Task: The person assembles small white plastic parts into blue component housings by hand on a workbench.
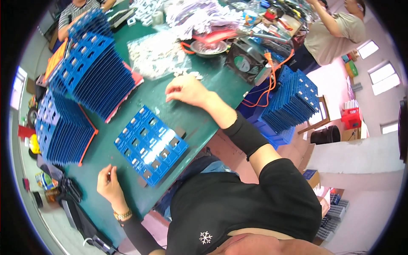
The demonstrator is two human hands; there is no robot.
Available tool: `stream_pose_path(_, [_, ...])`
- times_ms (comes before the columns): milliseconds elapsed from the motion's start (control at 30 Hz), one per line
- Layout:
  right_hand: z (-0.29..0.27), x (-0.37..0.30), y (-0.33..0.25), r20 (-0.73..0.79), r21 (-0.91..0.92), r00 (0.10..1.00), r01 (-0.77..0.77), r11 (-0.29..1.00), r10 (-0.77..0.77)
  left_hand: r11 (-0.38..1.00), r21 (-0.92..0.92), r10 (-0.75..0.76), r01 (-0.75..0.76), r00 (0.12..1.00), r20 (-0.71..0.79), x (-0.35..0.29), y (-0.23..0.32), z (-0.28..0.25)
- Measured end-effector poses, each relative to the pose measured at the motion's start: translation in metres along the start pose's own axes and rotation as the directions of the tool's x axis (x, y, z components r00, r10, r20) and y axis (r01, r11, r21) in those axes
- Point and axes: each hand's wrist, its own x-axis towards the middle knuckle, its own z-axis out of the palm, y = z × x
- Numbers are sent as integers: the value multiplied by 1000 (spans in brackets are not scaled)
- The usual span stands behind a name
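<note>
Blue circuit-board panel: laid on green table, view's nine o'clock.
Left hand: narrowly curled, eight o'clock; contents cannot be told.
Right hand: loosely curled, eleven; likewise.
Plastic bag: filled with white parts, eleven.

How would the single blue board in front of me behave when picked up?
The blue board is probably stiff, judging by its straight edges. It's likely light, since it looks thin. Its glossy glare suggests it may slip a little.
</note>
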Motion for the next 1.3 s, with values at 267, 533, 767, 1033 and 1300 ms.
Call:
stream_pose_path(267, [20, -8, -24, 91, 101, 987, 125, 987, -134, 949, -193, -246, 250, 968, 44, -5, 9, 6])
stream_pose_path(533, [39, -18, -57, 274, 174, 956, 58, 983, -105, 878, -394, -219, 272, 960, 174, 10, 56, 25])
stream_pose_path(767, [60, -15, -63, 346, 124, 925, 123, 985, -159, 868, -436, -190, 237, 970, 150, 9, 58, 32])
stream_pose_path(1033, [74, -14, -69, 362, 1, 907, 229, 974, -214, 856, -435, -237, 278, 960, 148, 6, 56, 31])
stream_pose_path(1300, [72, -14, -75, 365, -90, 897, 302, 949, -250, 938, -316, -134, 144, 990, 53, 8, 57, 30])
